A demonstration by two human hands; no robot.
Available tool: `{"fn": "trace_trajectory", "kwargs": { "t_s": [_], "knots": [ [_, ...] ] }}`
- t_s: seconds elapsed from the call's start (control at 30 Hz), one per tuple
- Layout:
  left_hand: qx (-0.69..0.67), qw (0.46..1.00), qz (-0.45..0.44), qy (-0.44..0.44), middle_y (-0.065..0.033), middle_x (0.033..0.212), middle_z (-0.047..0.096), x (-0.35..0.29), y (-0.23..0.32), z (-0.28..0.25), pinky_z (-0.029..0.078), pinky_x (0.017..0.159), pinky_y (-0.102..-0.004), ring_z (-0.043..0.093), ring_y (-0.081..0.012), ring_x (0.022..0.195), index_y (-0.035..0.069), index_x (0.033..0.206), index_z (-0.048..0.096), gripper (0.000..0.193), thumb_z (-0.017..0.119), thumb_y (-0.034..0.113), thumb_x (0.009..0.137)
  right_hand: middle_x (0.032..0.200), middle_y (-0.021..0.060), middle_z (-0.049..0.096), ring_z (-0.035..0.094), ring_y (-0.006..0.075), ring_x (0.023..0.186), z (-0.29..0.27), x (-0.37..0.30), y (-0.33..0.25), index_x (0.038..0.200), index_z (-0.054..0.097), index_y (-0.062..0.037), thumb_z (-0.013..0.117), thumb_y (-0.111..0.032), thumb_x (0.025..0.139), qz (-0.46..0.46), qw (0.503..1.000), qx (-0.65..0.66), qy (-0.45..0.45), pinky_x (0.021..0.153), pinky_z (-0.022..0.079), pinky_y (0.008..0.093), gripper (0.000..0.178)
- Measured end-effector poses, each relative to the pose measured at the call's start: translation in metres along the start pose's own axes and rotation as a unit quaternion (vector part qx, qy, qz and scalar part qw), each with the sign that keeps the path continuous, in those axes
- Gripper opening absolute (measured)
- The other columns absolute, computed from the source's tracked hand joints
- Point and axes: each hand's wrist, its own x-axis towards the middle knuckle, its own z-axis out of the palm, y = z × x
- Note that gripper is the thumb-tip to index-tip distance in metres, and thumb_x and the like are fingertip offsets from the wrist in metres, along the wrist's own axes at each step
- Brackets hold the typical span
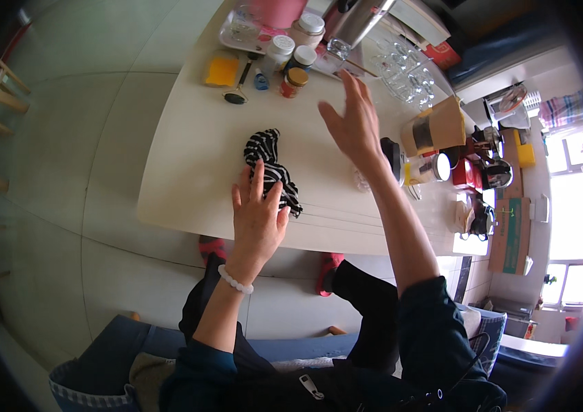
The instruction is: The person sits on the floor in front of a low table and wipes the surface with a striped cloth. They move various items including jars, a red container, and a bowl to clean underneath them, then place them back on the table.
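Note:
A black-and-white striped piece of cloth (pixel 262 147) lies bunched on the pale tabletop (pixel 195 154), near its front left part. My left hand (pixel 258 213), with a white bead bracelet at the wrist, rests on the lower part of this cloth, fingers spread. What exactly the cloth is, I cannot make out. My right hand (pixel 353 123) is raised over the table to the right, fingers apart, holding nothing. It is nearest to the jars at the back and a brown paper bag (pixel 435 127) on its right.
At the back stand white-lidded jars (pixel 280 49), an orange-lidded jar (pixel 294 82), a small blue bottle (pixel 261 79), a facial roller (pixel 236 95) and a yellow packet (pixel 221 69). Glasses (pixel 404 72) stand back right. A clear jar (pixel 428 168) lies near my right forearm.

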Motion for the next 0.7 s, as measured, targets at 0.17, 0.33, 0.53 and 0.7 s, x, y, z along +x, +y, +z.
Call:
{"fn": "trace_trajectory", "kwargs": {
  "t_s": [0.17,0.33,0.53,0.7],
  "knots": [
    [0.026,1.0,0.003,0.003,-0.024,0.145,0.034,0.0,-0.005,-0.002,0.029,0.103,-0.0569,0.035,-0.0401,0.132,0.002,0.114,0.056,0.044,0.073,0.014,0.075,0.127,0.0247,0.046,0.053,0.0431,0.114,0.068,0.082,0.021,0.141,0.034,-0.0124,0.072,-0.036,0.072,0.069,0.995,-0.032,-0.068,0.091,0.047,0.0486,0.083],
    [0.029,0.999,-0.016,0.018,-0.0248,0.143,0.036,-0.004,-0.011,-0.006,0.03,0.103,-0.0558,0.037,-0.0388,0.131,0.002,0.116,0.053,0.048,0.073,0.014,0.074,0.132,0.0242,0.049,0.048,0.038,0.122,0.089,0.103,0.017,0.142,0.035,-0.0066,0.08,-0.037,0.065,0.083,0.988,-0.039,-0.125,0.099,0.042,0.0444,0.094],
    [0.038,0.996,-0.022,0.075,-0.0268,0.142,0.035,-0.006,-0.022,-0.01,0.034,0.099,-0.0561,0.038,-0.0431,0.129,0.003,0.13,0.04,0.067,0.075,0.008,0.073,0.12,0.0221,0.053,0.057,0.0384,0.109,0.088,0.1,0.003,0.13,0.04,-0.011,0.077,-0.026,0.065,0.14,0.982,-0.054,-0.114,0.088,0.048,0.0474,0.077],
    [0.083,0.99,-0.067,0.093,-0.0278,0.142,0.034,-0.003,-0.024,-0.013,0.033,0.099,-0.0574,0.036,-0.0435,0.131,0.001,0.126,0.045,0.058,0.073,0.012,0.076,0.12,0.0257,0.049,0.061,0.0439,0.1,0.089,0.097,0.027,0.125,0.037,-0.014,0.071,-0.023,0.074,0.066,0.99,-0.07,-0.098,0.079,0.051,0.0499,0.062]
  ]
}}
